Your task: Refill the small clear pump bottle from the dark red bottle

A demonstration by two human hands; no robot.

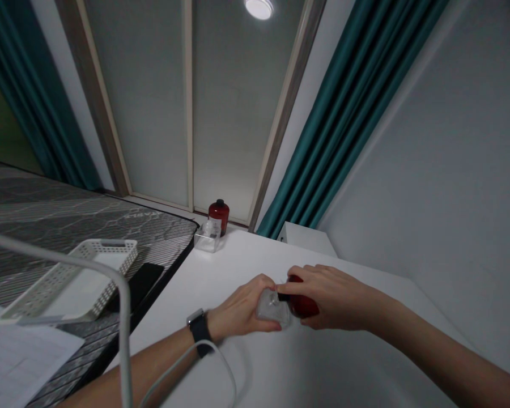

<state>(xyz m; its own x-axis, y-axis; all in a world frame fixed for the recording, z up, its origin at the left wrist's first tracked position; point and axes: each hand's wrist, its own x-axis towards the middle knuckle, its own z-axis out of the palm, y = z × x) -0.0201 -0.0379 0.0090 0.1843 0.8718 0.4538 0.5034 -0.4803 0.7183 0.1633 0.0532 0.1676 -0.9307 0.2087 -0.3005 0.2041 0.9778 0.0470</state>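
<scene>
My left hand (246,309), with a dark watch on its wrist, is closed around a small clear container (272,309) just above the white table. Its fingers and thumb curve along the container's side. In my right hand (329,297) is a dark red bottle (302,306), tipped on its side. The bottle's black top (283,297) points left and sits over or against the container's rim; whether they touch I cannot tell. My right fingers cover part of the bottle.
A second red bottle (219,216) with a black cap stands at the table's far edge behind a clear box (207,237). On the patterned grey surface at left are a white basket (97,294), a black flat object (142,283) and papers (21,357). A white cable (123,317) crosses the foreground.
</scene>
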